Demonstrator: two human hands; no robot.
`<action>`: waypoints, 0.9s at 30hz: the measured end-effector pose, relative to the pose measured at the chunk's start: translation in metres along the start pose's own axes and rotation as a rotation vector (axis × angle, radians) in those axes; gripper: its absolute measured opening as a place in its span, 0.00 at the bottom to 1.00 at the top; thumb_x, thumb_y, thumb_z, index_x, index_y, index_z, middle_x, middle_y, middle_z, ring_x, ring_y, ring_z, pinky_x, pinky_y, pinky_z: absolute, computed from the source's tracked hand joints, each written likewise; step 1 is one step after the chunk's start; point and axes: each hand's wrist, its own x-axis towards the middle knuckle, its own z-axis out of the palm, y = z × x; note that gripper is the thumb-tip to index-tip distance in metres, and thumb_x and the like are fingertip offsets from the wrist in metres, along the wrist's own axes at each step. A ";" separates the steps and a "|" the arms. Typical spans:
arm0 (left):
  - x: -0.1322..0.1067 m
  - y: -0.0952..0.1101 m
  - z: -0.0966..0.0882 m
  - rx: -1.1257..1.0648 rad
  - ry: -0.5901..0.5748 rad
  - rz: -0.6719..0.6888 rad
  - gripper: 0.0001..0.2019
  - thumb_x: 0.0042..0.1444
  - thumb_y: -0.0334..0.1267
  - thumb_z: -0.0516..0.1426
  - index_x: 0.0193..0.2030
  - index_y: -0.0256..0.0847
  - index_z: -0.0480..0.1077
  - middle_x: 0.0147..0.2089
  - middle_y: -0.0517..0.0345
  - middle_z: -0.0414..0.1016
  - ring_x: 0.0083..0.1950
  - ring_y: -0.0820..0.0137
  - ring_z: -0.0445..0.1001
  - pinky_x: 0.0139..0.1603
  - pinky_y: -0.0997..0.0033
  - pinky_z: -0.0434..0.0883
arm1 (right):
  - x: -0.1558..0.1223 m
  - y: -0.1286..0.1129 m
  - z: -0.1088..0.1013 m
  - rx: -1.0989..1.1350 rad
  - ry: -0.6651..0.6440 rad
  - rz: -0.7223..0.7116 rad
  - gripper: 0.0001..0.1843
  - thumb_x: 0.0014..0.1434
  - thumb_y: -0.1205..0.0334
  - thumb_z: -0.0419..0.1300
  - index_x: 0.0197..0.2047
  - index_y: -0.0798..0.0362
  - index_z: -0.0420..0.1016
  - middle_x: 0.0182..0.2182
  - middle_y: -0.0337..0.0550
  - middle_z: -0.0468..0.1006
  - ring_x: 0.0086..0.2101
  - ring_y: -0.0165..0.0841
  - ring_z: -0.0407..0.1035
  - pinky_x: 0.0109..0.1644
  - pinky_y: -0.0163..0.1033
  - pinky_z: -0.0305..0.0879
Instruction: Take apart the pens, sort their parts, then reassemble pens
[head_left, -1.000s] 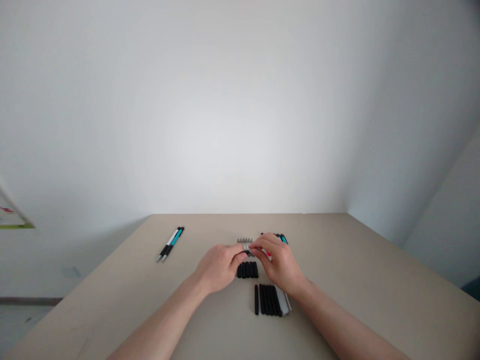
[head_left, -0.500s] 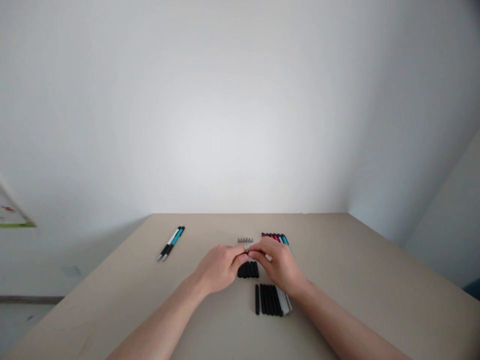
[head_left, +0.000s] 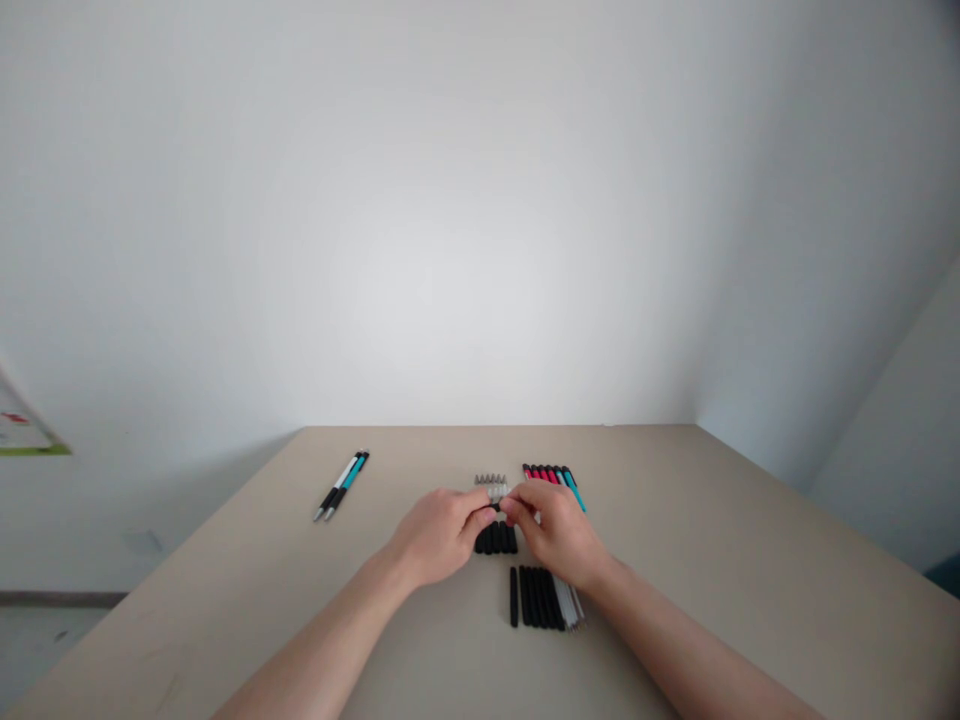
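Close together above the table, my left hand [head_left: 444,532] and my right hand [head_left: 553,528] meet fingertip to fingertip. My left thumb and forefinger are closed on a small black pen part [head_left: 496,505]. Its right end reaches the pinched thumb and forefinger of my right hand; how much of it they cover is hidden. Just beyond the fingers lie small clear pen parts [head_left: 498,492] and a row of metal pen tips [head_left: 490,479]. Under the hands rests a row of short black grips [head_left: 498,539], partly covered by my left hand.
Pink and blue pen barrels [head_left: 553,474] lie behind my right hand. Nearer me are longer black tubes [head_left: 538,598] and white refills [head_left: 568,604], partly under my right wrist. Two whole pens [head_left: 342,487] lie at the left of the table [head_left: 262,560]. A wall stands behind.
My right fingertips have shifted slightly right, away from my left ones, so more of the small black pen part shows between them. My left hand has barely moved.
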 end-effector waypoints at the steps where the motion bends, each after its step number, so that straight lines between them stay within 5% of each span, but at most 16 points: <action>1: 0.000 0.001 0.000 -0.001 -0.001 0.000 0.16 0.65 0.44 0.43 0.38 0.45 0.71 0.31 0.58 0.76 0.33 0.66 0.74 0.32 0.73 0.61 | 0.000 0.000 0.000 -0.021 -0.013 -0.002 0.17 0.63 0.62 0.50 0.25 0.53 0.70 0.23 0.40 0.73 0.26 0.30 0.65 0.31 0.33 0.57; 27: -0.001 0.002 0.001 -0.026 -0.008 0.054 0.16 0.65 0.43 0.43 0.38 0.45 0.70 0.30 0.60 0.75 0.30 0.68 0.71 0.30 0.74 0.59 | 0.000 -0.004 -0.003 -0.014 -0.126 0.006 0.22 0.66 0.57 0.45 0.23 0.53 0.65 0.19 0.38 0.70 0.22 0.27 0.63 0.27 0.32 0.52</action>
